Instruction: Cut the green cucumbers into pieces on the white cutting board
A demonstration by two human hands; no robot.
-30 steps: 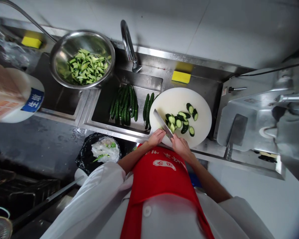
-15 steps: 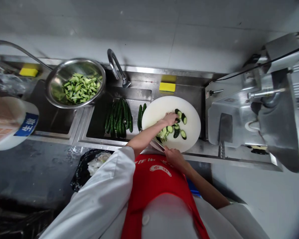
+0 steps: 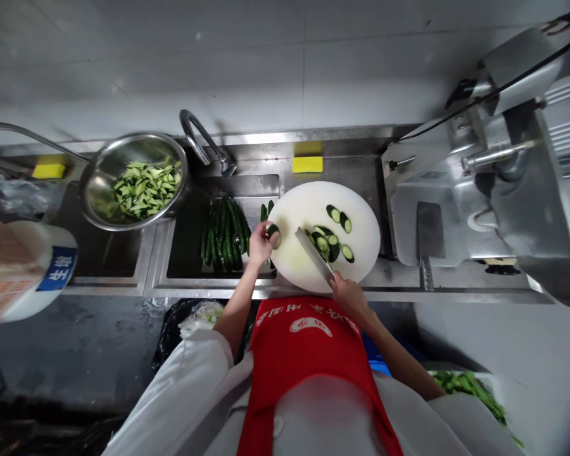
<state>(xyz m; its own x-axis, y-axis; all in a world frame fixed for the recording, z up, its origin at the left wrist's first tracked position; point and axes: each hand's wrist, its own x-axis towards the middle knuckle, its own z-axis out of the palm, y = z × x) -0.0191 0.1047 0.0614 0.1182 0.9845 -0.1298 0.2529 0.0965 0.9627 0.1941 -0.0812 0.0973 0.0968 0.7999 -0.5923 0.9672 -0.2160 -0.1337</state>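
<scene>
My left hand [image 3: 262,243] is closed on a dark-skinned cucumber piece [image 3: 274,235] at the left rim of the round white cutting board [image 3: 292,206]. With my right hand [image 3: 349,296] I grip a knife [image 3: 315,258], its blade slanting up and left over the board. Several cut cucumber slices [image 3: 333,244] lie in a cluster just right of the blade. A few more slices [image 3: 345,221] are apart from them, higher on the board. Whole cucumbers [image 3: 225,234] rest in the sink to the left, and part of others shows beside the board.
A steel bowl [image 3: 133,142] of cut cucumber sits left of the faucet [image 3: 204,142]. Behind the board lies a yellow sponge [image 3: 308,164]. On the right stands a metal slicing machine [image 3: 498,190] with a cleaver [image 3: 430,237] in front. A white bucket [image 3: 38,253] is far left.
My left hand has moved left from the slices to the board's left edge, now with a cucumber piece. The knife has shifted right and up, beside the slices. The view has turned slightly.
</scene>
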